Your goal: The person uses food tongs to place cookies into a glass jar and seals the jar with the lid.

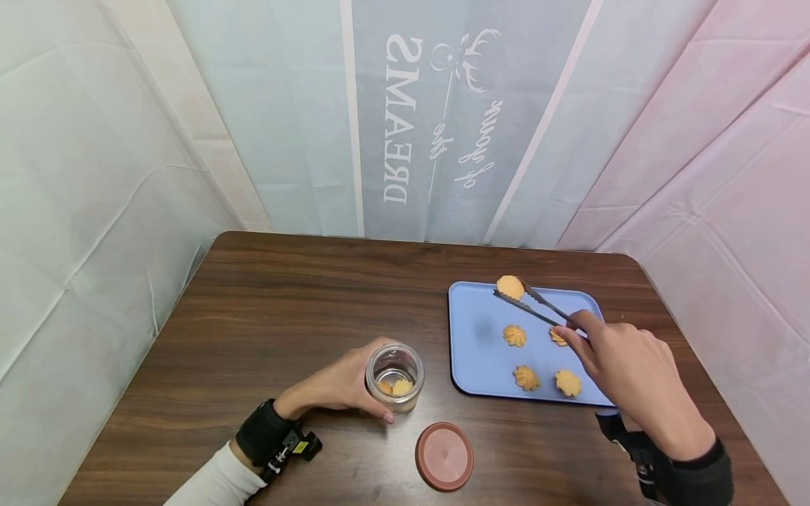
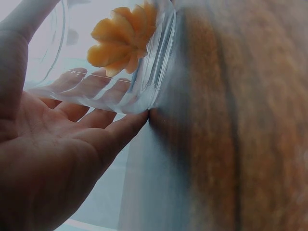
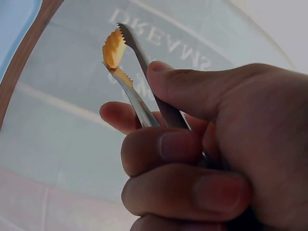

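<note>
My left hand (image 1: 351, 379) wraps round a glass jar (image 1: 410, 403) standing on the table, thumb on the near side. Inside the jar lie pale yellow cookies (image 1: 401, 386); the left wrist view shows one flower-shaped cookie (image 2: 120, 38) through the glass. My right hand (image 1: 633, 365) grips metal tongs (image 1: 538, 313) with toothed tips. Between the tips is a cookie (image 3: 113, 49), held over the far edge of a blue tray (image 1: 474, 351). Below the tongs, several cookies (image 1: 526, 378) rest on the tray, one (image 1: 557, 336) partly hidden by the hand.
A reddish-brown round lid (image 1: 445, 457) lies on the wooden table (image 1: 285, 302) in front of the jar, towards me. Printed cloth (image 1: 405, 126) hangs behind the table's far edge, with more cloth at both sides.
</note>
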{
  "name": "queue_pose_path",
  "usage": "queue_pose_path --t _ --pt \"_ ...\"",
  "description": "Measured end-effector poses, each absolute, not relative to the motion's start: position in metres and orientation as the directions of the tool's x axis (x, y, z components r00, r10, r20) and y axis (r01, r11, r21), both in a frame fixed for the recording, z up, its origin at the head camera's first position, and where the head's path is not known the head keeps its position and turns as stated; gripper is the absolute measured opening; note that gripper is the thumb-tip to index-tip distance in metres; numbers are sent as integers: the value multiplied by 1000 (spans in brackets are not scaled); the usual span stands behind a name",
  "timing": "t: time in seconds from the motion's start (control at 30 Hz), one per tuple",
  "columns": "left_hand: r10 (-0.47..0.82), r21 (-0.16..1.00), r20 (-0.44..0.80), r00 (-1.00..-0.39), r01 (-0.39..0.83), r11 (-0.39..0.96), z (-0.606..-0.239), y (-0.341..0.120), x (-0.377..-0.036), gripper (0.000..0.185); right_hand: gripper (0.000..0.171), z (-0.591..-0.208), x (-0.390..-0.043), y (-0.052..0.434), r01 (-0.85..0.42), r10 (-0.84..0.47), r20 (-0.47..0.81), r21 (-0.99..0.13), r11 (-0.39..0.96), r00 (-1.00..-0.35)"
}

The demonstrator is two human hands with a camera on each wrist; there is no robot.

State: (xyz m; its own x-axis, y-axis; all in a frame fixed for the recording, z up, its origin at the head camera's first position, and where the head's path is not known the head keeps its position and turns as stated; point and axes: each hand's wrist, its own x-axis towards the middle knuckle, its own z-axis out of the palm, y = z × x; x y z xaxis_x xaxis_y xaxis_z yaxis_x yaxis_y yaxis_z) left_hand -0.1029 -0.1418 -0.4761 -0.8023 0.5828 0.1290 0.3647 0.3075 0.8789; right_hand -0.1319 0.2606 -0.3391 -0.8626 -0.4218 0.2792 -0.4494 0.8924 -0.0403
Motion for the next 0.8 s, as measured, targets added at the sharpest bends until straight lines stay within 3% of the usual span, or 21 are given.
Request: queue_pose_path --t 0.37,0.67,0.8 --pt "579 879 137 -803 368 303 -475 -142 -102 94 21 -335 -111 242 -544 -504 379 3 839 -776" --pt "576 879 133 -806 364 306 -475 -142 -102 93 57 -344 -101 224 -664 -598 483 44 746 -640" --pt "576 881 130 -807 360 306 -475 -142 -102 93 63 -351 -99 212 -705 -631 511 66 706 -583"
